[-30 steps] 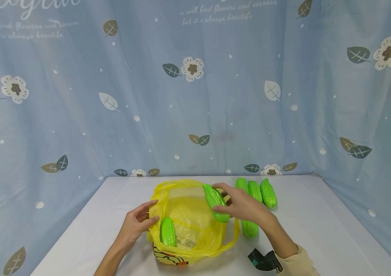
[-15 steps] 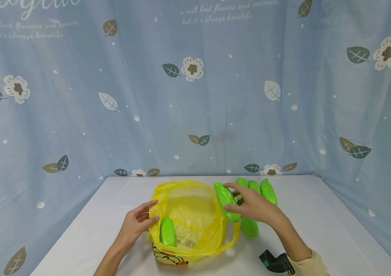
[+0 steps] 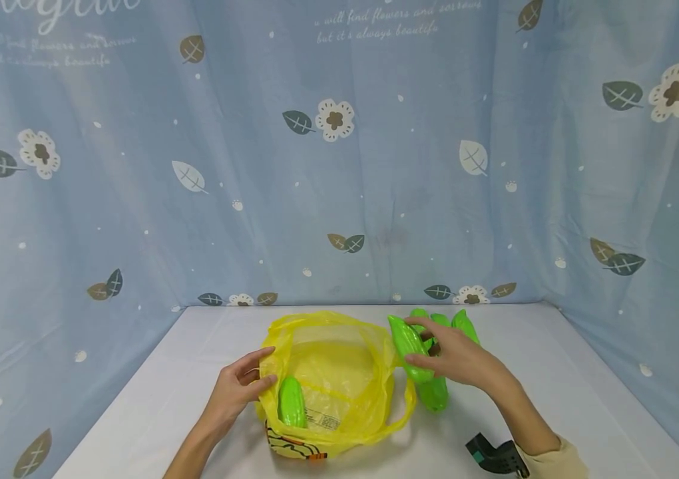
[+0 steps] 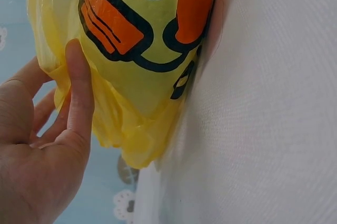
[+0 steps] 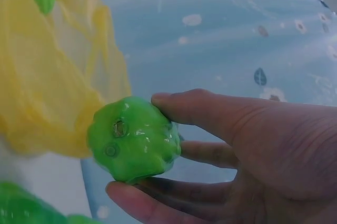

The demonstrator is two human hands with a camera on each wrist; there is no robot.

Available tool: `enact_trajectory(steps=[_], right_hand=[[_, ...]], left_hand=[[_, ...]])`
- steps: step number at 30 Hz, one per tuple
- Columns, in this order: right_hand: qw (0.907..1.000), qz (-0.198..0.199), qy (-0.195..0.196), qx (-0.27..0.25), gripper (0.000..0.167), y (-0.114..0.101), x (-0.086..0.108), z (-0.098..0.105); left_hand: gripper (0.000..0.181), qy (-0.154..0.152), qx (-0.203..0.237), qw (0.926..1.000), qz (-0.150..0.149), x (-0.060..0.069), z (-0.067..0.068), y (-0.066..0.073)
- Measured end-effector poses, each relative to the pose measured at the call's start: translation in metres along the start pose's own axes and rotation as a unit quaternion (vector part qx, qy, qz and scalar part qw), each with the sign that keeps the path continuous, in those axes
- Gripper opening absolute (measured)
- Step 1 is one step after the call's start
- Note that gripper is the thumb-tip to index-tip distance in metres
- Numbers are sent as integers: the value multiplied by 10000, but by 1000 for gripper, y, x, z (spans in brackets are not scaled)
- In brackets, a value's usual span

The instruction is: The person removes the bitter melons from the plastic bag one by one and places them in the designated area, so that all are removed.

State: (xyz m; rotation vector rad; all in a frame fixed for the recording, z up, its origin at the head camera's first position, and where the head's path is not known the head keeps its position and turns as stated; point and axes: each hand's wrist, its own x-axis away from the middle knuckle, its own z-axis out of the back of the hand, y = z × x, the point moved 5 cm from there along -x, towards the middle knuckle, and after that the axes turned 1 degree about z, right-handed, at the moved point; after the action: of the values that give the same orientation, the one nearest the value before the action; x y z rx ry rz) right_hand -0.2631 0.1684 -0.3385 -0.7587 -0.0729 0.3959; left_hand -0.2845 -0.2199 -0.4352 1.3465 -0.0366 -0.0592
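Note:
A yellow plastic bag (image 3: 339, 372) stands with its mouth spread wide, cartoon print on its front. At its left rim my left hand (image 3: 234, 392) pinches the film between thumb and fingers; in the left wrist view the thumb (image 4: 80, 87) lies over the outside. A glossy green toy bitter melon (image 3: 291, 402) rests inside the bag at the left. My right hand (image 3: 456, 352) grips another toy bitter melon (image 3: 409, 349), ribbed and pointed, just right of the bag's mouth. The right wrist view shows the blunt end of this held melon (image 5: 134, 140).
Several more green toy bitter melons (image 3: 465, 324) lie on the white table (image 3: 531, 372) at the back right, partly hidden by the right hand. A bag handle loop (image 3: 407, 406) sticks out rightward. A patterned blue curtain (image 3: 339, 186) hangs behind the table's far edge.
My right hand has moved right with the toy bitter melon, from over the bag's right rim to beside it, now covering part of the other melons. The left hand and bag have stayed put.

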Motion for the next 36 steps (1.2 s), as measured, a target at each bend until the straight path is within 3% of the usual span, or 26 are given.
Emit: enact_trajectory(steps=[16, 36], right_hand=[[9990, -440, 85, -12, 73, 41, 16, 15], [9953, -952, -133, 61, 83, 69, 23, 20]], left_hand=[[55, -30, -12, 10000, -17, -1, -3, 2], [55, -11, -8, 10000, -20, -1, -2, -2]])
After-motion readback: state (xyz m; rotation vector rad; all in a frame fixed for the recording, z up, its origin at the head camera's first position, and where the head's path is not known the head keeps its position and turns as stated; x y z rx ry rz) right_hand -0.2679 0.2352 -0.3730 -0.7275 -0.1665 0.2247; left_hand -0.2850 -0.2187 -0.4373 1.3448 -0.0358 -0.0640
